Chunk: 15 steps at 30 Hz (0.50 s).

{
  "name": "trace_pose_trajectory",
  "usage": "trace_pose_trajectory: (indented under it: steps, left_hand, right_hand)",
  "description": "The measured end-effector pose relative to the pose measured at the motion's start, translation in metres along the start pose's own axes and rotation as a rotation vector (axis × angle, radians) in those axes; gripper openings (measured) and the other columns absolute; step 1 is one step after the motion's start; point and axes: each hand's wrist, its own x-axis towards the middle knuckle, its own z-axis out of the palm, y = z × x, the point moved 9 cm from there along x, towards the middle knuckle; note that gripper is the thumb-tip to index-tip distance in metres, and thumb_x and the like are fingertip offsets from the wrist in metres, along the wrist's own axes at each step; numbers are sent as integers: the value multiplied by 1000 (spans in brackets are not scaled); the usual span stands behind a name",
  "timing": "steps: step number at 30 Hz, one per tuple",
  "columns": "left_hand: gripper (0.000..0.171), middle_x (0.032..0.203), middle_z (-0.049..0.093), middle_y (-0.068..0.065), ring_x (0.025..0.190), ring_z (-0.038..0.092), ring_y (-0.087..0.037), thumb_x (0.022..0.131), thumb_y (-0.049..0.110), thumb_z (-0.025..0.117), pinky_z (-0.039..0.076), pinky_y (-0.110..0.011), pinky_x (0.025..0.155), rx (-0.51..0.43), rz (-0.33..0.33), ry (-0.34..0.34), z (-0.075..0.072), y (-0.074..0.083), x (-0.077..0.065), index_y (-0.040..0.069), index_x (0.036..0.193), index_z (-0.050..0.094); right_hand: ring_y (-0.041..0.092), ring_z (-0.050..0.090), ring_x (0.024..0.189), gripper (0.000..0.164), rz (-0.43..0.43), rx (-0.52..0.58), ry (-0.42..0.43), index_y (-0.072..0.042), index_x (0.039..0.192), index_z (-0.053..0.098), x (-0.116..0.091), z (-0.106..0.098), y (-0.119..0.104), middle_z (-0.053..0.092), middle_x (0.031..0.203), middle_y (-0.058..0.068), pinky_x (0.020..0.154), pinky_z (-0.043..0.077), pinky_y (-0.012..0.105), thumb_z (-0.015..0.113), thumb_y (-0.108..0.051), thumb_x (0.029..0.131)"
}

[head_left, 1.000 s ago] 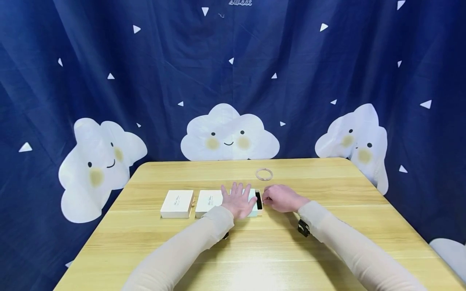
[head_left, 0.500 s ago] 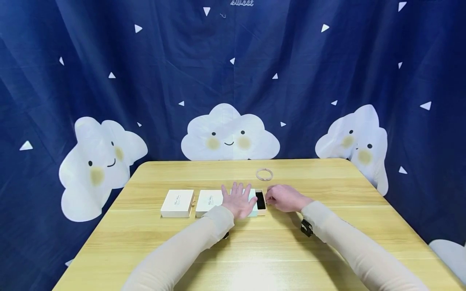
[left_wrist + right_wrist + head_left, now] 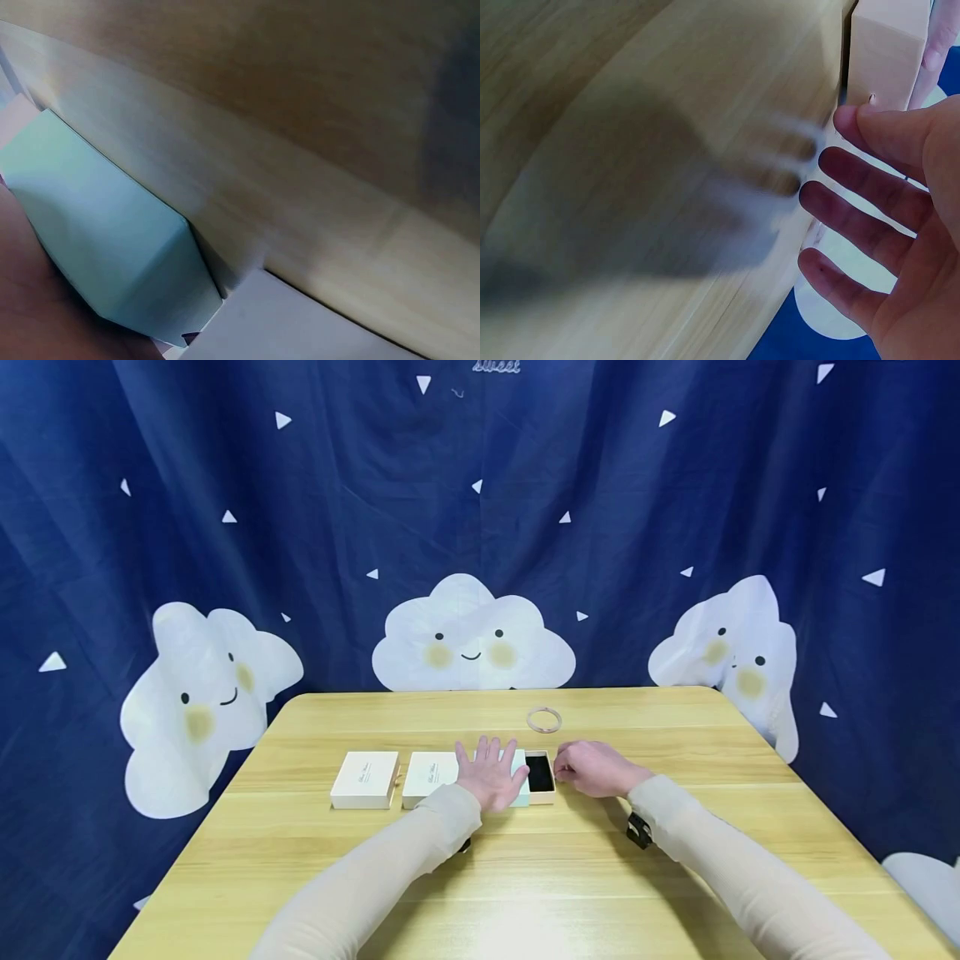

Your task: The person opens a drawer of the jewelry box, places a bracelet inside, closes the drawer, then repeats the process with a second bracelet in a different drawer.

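My left hand (image 3: 491, 777) rests flat with spread fingers on the mint-green sleeve (image 3: 520, 762) of a small drawer-style gift box. In the left wrist view the same mint sleeve (image 3: 97, 210) shows beside the edge of that hand. Out of its right end stands a pale pink drawer (image 3: 542, 798) with a black lining. My right hand (image 3: 592, 768) is at the drawer's outer end. In the right wrist view, thumb and forefinger pinch a small pull tab (image 3: 871, 98) on the drawer front, while the other fingers (image 3: 855, 225) extend apart.
Two white lidded boxes with printed lettering, one at the far left (image 3: 365, 781) and one in the middle (image 3: 429, 777), line up left of the mint box. Behind them lies a thin pinkish ring (image 3: 544, 720). A dark blue curtain (image 3: 480, 527) hangs behind the wooden table (image 3: 510, 877).
My right hand has moved right, drawing the drawer further out of the mint sleeve, so more black lining shows. The left hand has stayed in place on the sleeve.
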Motion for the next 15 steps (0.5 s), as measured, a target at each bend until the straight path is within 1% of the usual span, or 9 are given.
trace_pose_trajectory:
  steps: [2,7,11,15]
  left_hand:
    - [67,169,16,-8,157,7,-30,105,60,16,-2,-69,119,0,-1,0,0,0,-1,28,164,11]
    - [66,168,20,-9,157,12,-31,105,59,18,1,-69,119,-17,12,26,-4,1,-4,27,163,16]
    - [67,168,20,-9,157,11,-31,105,60,17,1,-70,119,-18,14,24,-3,1,-3,27,163,16]
    - [68,169,19,-9,157,10,-31,105,61,16,1,-70,118,-12,12,20,-3,1,-2,27,163,15]
  right_hand:
    - [6,49,69,23,-2,3,6,-17,72,67,-1,-1,0,64,82,-5,64,46,28,70,-3,90]
    - [6,48,68,23,-16,-1,21,-15,70,66,-3,-5,-2,64,81,-3,62,45,27,70,-1,89]
    - [7,47,67,23,-9,8,21,-14,70,65,-5,-7,-1,64,80,-1,62,44,28,69,1,87]
    - [6,47,68,24,3,-4,9,-16,70,65,-6,-5,3,63,80,-5,63,44,27,69,1,87]
